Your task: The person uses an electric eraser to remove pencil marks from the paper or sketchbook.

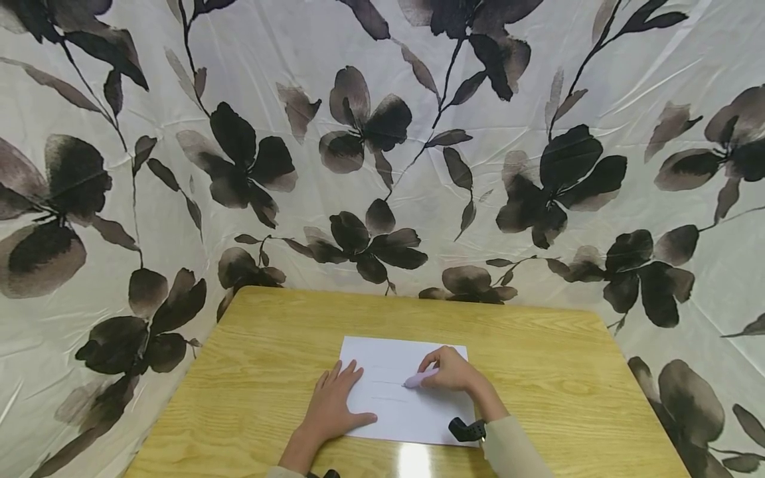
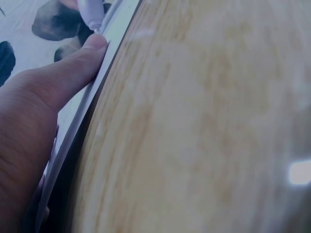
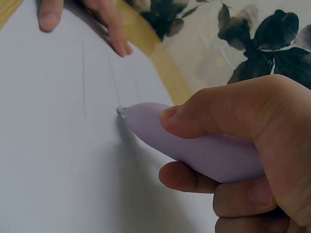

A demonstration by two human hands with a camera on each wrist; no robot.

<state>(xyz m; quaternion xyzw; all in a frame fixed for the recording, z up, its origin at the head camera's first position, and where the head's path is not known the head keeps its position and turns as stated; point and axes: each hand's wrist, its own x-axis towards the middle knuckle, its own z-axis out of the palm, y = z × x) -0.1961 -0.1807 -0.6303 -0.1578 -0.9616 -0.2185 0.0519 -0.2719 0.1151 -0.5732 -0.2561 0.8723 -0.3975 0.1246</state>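
A sheet of white paper (image 1: 388, 421) lies on the wooden table with a few thin, faint lines across its middle. My left hand (image 1: 336, 401) rests flat on the paper's left edge, fingers spread and thumb stretched along the lower left. Over the right half of the sheet, my right hand (image 1: 452, 370) grips a thick lilac pen-shaped tool (image 3: 194, 145) between thumb and curled fingers. The tool is tilted, its small narrow tip at the right end of one of the lines. In the left wrist view, the left thumb (image 2: 73, 73) presses near the paper's edge.
The yellowish wooden table (image 1: 269, 332) extends around the paper on all sides. Behind it and along both sides hangs a white cloth (image 1: 448, 199) with dark flowers. A black wrist strap (image 1: 467, 430) sits on the right wrist, and light glares off the table's front.
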